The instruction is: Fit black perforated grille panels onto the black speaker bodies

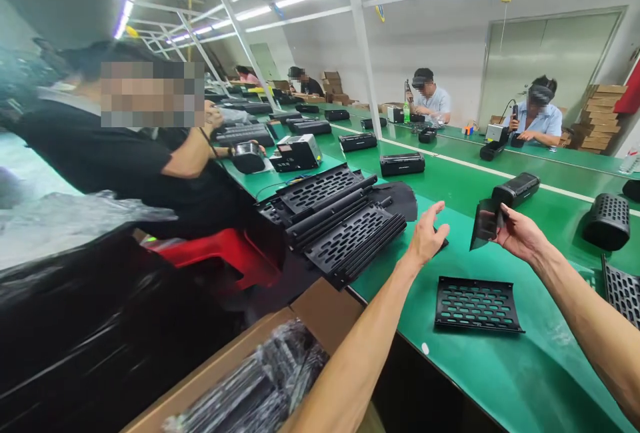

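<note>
My right hand (521, 234) is closed on the edge of a thin, dark, curved mesh sheet (483, 225), held above the green table. To its left, my left hand (427, 238) has its thumb and fingers apart, with nothing seen between them. A small dark piece (442, 234) shows just behind that hand; whether they touch I cannot tell. Below and between my hands, a black slotted panel (476, 304) lies on the table. Left of my left hand is a pile of black slotted panels (345, 236), several stacked together, with dark sheets (400, 198) behind them.
Black speaker-like units (403, 164) stand along the green table (450, 186). A cardboard box (320, 310) with plastic-wrapped parts sits below my left arm. A co-worker in black (125, 166) sits at left beside a red stool (225, 256). Other people work across the table.
</note>
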